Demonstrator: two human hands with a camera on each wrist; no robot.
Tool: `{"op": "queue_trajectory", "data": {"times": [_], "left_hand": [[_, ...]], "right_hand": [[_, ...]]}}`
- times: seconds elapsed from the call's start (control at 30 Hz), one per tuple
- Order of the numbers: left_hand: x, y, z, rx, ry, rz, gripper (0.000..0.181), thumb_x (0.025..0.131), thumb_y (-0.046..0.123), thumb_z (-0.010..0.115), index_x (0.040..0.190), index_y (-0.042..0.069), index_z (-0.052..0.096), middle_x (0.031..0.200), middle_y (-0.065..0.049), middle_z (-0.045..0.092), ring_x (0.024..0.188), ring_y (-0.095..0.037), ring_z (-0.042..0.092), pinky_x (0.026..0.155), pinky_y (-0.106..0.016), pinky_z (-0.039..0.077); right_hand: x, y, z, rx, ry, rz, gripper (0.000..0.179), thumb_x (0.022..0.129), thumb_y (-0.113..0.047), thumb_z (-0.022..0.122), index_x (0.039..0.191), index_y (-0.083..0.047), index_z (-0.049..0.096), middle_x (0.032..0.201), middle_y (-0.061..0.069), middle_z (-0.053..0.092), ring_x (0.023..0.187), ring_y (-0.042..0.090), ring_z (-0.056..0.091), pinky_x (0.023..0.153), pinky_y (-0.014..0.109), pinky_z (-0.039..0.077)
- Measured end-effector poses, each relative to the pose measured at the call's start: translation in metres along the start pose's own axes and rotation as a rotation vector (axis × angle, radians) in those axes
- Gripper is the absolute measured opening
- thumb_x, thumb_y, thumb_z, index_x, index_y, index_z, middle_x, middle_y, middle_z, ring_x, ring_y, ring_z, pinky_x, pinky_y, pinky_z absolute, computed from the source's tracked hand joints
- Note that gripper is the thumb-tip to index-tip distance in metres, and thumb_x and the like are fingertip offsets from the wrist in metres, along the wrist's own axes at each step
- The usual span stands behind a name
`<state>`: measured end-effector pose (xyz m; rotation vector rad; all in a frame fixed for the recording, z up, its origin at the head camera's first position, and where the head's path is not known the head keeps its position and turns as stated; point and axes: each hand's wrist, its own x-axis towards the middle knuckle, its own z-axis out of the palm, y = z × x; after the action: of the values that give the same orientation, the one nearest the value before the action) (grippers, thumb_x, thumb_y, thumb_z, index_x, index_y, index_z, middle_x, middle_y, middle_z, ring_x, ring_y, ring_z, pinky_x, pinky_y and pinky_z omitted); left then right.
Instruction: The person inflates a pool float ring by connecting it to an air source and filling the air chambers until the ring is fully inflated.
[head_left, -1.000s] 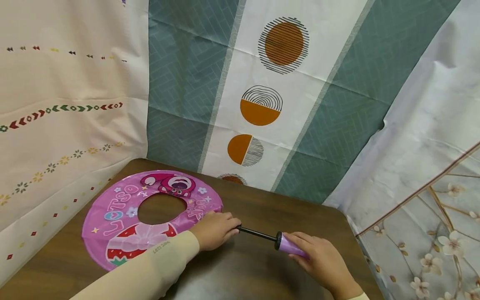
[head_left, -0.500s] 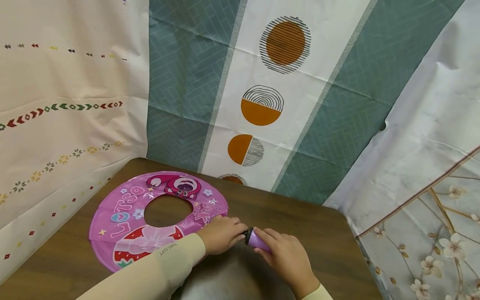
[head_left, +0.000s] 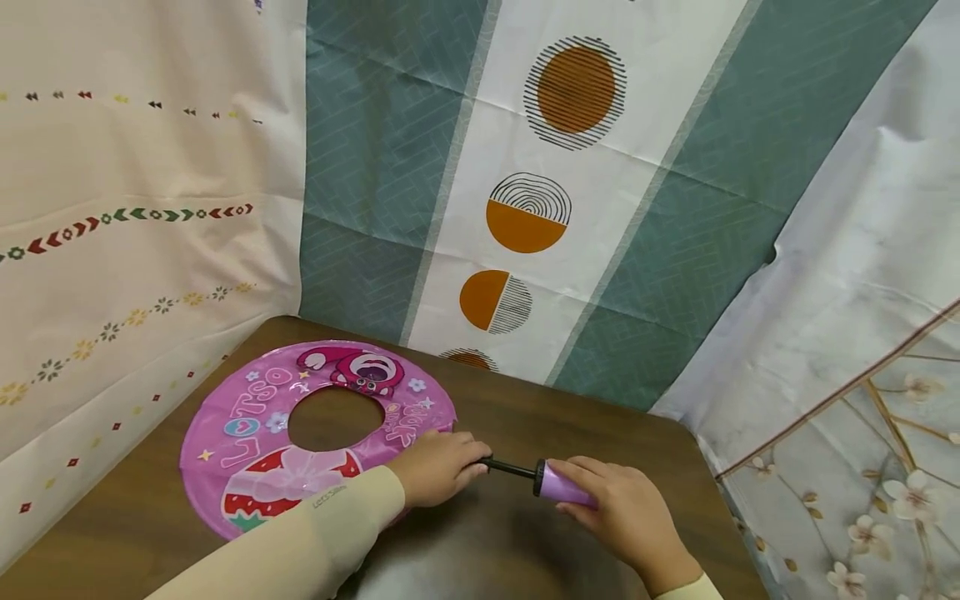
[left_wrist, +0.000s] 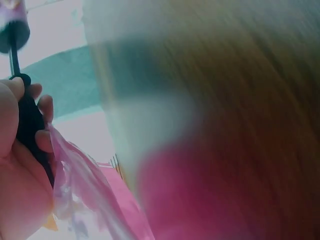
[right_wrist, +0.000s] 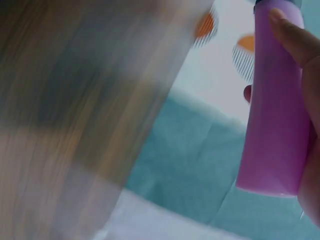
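With right hand (head_left: 630, 508), gripping purple pump barrel (head_left: 567, 487); with left hand (head_left: 438, 467), holding black end piece (left_wrist: 32, 122); between both, bare black rod (head_left: 512, 468). Against left fingers, on brown table (head_left: 592, 425), partly hidden by sleeve (head_left: 300, 542): pink printed ring (head_left: 240, 417). Beyond, green-and-white cloth (head_left: 375, 183)

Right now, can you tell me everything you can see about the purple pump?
The purple pump has a smooth, round barrel that looks like plastic, with a black collar at one end. A thin black rod sticks out of the collar and runs to a black end piece. The right hand grips the barrel and the left hand holds the end piece, so it stretches between the hands over the brown table. Whether it joins the pink ring is hidden.
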<state>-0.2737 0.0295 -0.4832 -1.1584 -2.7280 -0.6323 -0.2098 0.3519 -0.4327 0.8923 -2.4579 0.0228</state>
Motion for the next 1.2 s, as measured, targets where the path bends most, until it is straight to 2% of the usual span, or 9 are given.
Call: {"op": "queue_trajectory", "data": {"times": [0.17, 0.27, 0.4, 0.53, 0.63, 0.77, 0.93, 1.03, 1.2], "left_hand": [[-0.009, -0.014, -0.004, 0.036, 0.012, -0.049, 0.033, 0.110, 0.035, 0.059, 0.137, 0.020, 0.069, 0.123, 0.002, 0.075, 0.118, -0.015, 0.070, 0.107, -0.049, 0.053], [-0.012, -0.019, -0.005, 0.053, 0.022, -0.041, 0.032, 0.109, 0.034, 0.060, 0.136, 0.019, 0.069, 0.121, 0.002, 0.075, 0.116, -0.015, 0.071, 0.105, -0.049, 0.054], [-0.016, -0.013, 0.000, 0.050, 0.014, -0.014, 0.030, 0.110, 0.034, 0.060, 0.133, 0.019, 0.070, 0.114, 0.004, 0.074, 0.106, -0.011, 0.070, 0.099, -0.045, 0.056], [-0.017, -0.002, 0.007, 0.035, -0.013, -0.036, 0.029, 0.109, 0.036, 0.062, 0.132, 0.021, 0.070, 0.110, 0.007, 0.072, 0.099, -0.008, 0.069, 0.094, -0.041, 0.058], [-0.015, 0.002, 0.009, 0.047, -0.020, -0.051, 0.027, 0.107, 0.036, 0.064, 0.130, 0.022, 0.071, 0.109, 0.008, 0.072, 0.097, -0.008, 0.068, 0.093, -0.041, 0.057], [-0.009, 0.007, 0.009, 0.076, -0.016, -0.034, 0.026, 0.107, 0.038, 0.064, 0.128, 0.024, 0.072, 0.105, 0.010, 0.070, 0.095, -0.006, 0.066, 0.090, -0.038, 0.055], [-0.002, 0.015, 0.008, 0.104, -0.026, -0.004, 0.027, 0.108, 0.042, 0.061, 0.128, 0.027, 0.071, 0.105, 0.012, 0.069, 0.096, -0.005, 0.065, 0.088, -0.035, 0.052], [0.001, 0.018, 0.006, 0.096, -0.032, -0.016, 0.028, 0.108, 0.043, 0.060, 0.130, 0.029, 0.071, 0.110, 0.012, 0.071, 0.102, -0.006, 0.066, 0.092, -0.038, 0.054], [0.001, 0.006, 0.000, 0.064, -0.019, -0.041, 0.033, 0.109, 0.042, 0.059, 0.137, 0.026, 0.069, 0.120, 0.008, 0.073, 0.113, -0.011, 0.068, 0.103, -0.044, 0.055]], "right_hand": [[-0.015, 0.022, -0.001, -0.010, 0.021, -0.007, 0.074, 0.070, -0.039, 0.099, 0.138, -0.038, 0.071, 0.123, -0.018, 0.076, 0.093, 0.008, 0.077, 0.076, 0.038, 0.062], [-0.014, 0.022, 0.005, -0.026, 0.016, -0.013, 0.071, 0.073, -0.043, 0.097, 0.139, -0.039, 0.070, 0.123, -0.018, 0.076, 0.091, 0.008, 0.077, 0.074, 0.037, 0.061], [0.001, -0.003, 0.022, -0.027, 0.018, -0.041, 0.066, 0.076, -0.047, 0.095, 0.137, -0.037, 0.071, 0.121, -0.017, 0.077, 0.085, 0.008, 0.075, 0.070, 0.032, 0.057], [0.019, -0.031, 0.040, -0.024, 0.034, -0.051, 0.061, 0.077, -0.048, 0.094, 0.134, -0.036, 0.074, 0.118, -0.017, 0.077, 0.080, 0.009, 0.074, 0.066, 0.030, 0.053], [0.024, -0.041, 0.047, -0.028, 0.047, -0.044, 0.060, 0.078, -0.049, 0.094, 0.133, -0.035, 0.075, 0.116, -0.016, 0.078, 0.078, 0.009, 0.073, 0.066, 0.030, 0.053], [0.024, -0.046, 0.050, -0.029, 0.053, -0.015, 0.061, 0.079, -0.049, 0.093, 0.135, -0.034, 0.074, 0.116, -0.015, 0.078, 0.080, 0.009, 0.074, 0.069, 0.031, 0.055], [0.016, -0.038, 0.046, 0.029, 0.066, -0.012, 0.062, 0.079, -0.049, 0.093, 0.136, -0.035, 0.073, 0.119, -0.016, 0.078, 0.083, 0.008, 0.075, 0.070, 0.029, 0.056], [0.009, -0.026, 0.039, 0.071, 0.076, -0.022, 0.066, 0.077, -0.047, 0.094, 0.138, -0.036, 0.072, 0.120, -0.017, 0.078, 0.087, 0.006, 0.076, 0.071, 0.029, 0.058], [0.004, 0.003, 0.028, 0.078, 0.059, -0.031, 0.067, 0.078, -0.048, 0.093, 0.141, -0.038, 0.069, 0.122, -0.017, 0.078, 0.092, 0.005, 0.077, 0.074, 0.030, 0.061]]}}
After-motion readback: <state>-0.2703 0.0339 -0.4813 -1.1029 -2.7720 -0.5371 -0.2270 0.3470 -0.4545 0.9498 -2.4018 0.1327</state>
